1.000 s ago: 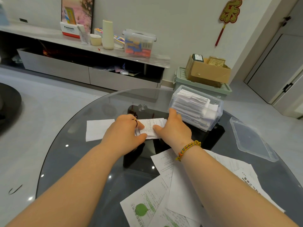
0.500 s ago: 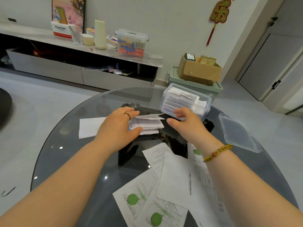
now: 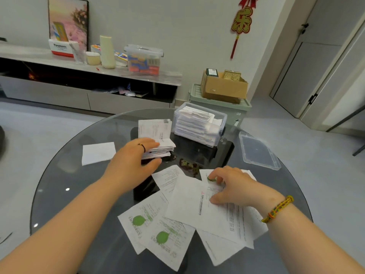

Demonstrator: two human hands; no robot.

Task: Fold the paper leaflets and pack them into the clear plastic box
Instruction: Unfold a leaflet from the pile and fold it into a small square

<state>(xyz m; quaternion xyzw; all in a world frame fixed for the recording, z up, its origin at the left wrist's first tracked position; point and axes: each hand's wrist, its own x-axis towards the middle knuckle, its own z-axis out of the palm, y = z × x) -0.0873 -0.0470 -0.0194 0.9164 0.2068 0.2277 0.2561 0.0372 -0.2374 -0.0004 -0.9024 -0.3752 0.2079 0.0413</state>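
My left hand (image 3: 132, 165) grips a folded leaflet (image 3: 161, 147) on the round glass table, fingers on top and thumb below; one flap of it stands up. The clear plastic box (image 3: 199, 125), packed with folded leaflets, stands just right of it. My right hand (image 3: 233, 184) rests with curled fingers on the top sheet (image 3: 197, 206) of a loose pile of unfolded leaflets near the table's front, thumb and fingertips pressing the paper.
The box's clear lid (image 3: 256, 151) lies at the table's right edge. A single white sheet (image 3: 97, 153) lies to the left. Leaflets with green prints (image 3: 156, 228) spread across the front. Beyond the glass table (image 3: 59, 194) are a low cabinet and a cardboard box.
My right hand left the folded leaflet and came back toward me onto the loose pile. My left hand kept the folded leaflet, whose flap has sprung up.
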